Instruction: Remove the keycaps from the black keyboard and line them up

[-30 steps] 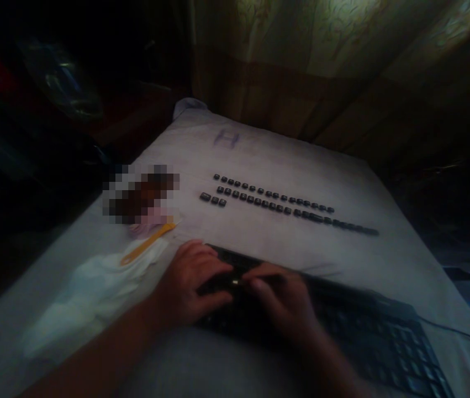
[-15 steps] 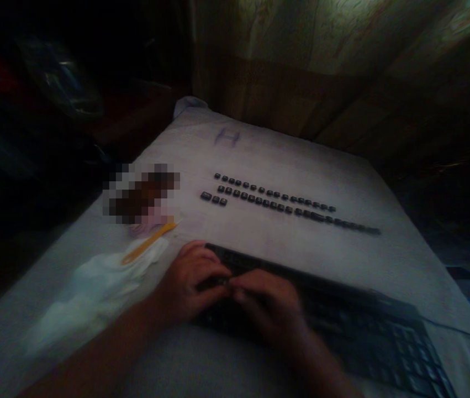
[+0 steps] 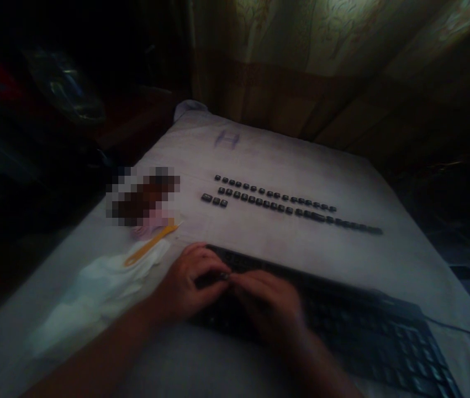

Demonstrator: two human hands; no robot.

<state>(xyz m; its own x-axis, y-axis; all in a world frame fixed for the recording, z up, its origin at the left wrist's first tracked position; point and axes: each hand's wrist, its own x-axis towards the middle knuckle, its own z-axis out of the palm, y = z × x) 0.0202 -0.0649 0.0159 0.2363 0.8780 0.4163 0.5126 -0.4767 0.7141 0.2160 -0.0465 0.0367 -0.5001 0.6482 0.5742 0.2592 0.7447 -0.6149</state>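
– Hanging at the back, what's that?
– A patterned curtain, beyond a pale sheet.
– And on the sheet?
– A black keyboard on the near side, slanting down to the right. Keys show at its right end; the hands hide much of its left part.
– Beside it?
– A crumpled white cloth, to the left.
– The hands?
– The left hand is at the keyboard's left end, thumb and fingers curved in, a narrow gap between. The right hand has its fingertips bunched close, meeting the left ones.
– Holding anything?
– Too dark; I can't tell for either.
– Smaller things?
– An orange tool lying partly on the cloth, and a thin cord from the keyboard's far right corner.
– Smallest?
– Loose keys beyond the keyboard: two long rows, plus three at the front left.
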